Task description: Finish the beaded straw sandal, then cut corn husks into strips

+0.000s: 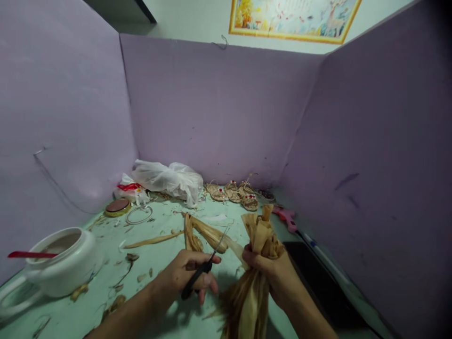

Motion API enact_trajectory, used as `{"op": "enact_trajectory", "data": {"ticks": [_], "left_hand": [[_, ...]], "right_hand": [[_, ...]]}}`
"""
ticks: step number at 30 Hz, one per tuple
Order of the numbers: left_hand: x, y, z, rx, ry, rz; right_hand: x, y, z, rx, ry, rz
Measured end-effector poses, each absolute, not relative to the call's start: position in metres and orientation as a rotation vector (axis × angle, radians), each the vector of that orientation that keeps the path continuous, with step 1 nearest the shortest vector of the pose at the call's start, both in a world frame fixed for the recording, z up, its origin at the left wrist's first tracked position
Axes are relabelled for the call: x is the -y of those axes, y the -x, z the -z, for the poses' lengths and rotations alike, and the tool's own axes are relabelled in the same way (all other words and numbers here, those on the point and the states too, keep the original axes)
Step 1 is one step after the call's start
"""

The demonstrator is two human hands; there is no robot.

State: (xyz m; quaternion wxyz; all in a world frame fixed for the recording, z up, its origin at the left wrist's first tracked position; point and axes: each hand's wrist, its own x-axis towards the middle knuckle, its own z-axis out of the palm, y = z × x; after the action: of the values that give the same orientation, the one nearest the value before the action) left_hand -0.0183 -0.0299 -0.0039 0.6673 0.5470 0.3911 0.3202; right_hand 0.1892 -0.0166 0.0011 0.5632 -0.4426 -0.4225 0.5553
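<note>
My left hand (pixel 196 275) is closed around the black handles of a pair of scissors (pixel 202 273), whose thin blades point up and away. In my right hand (pixel 270 266) is a bundle of dried corn husks (pixel 259 235), gripped near its folded upper end. The husks' frayed lower part hangs towards me, out of the bottom of the view. Beyond the scissors, loose dried husk strips (pixel 208 230) lie on the green table (pixel 158 278). One long narrow strip (pixel 155 240) points to the left.
A white pot (pixel 67 263) with a red-handled utensil stands at left. Behind are a round tin (pixel 117 207), a wire coil (pixel 139 214), a white plastic bag (pixel 173 181) and several small woven sandals (pixel 233 192). A pink glue gun (pixel 285 217) and black flat object (pixel 318 287) lie right. Purple panels (pixel 219 113) enclose the table.
</note>
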Motion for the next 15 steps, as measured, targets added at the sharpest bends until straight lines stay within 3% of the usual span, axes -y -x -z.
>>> {"op": "enact_trajectory", "data": {"ticks": [11,15], "left_hand": [[0.036,0.015,-0.009,-1.054,-1.137,-0.695],[0.023,0.031,-0.013,-1.183,-1.152,-0.972]], "right_hand": [[0.017,-0.19,0.0,0.995,1.022,-1.299],[0.017,-0.194,-0.008,0.829,0.996,-1.371]]}}
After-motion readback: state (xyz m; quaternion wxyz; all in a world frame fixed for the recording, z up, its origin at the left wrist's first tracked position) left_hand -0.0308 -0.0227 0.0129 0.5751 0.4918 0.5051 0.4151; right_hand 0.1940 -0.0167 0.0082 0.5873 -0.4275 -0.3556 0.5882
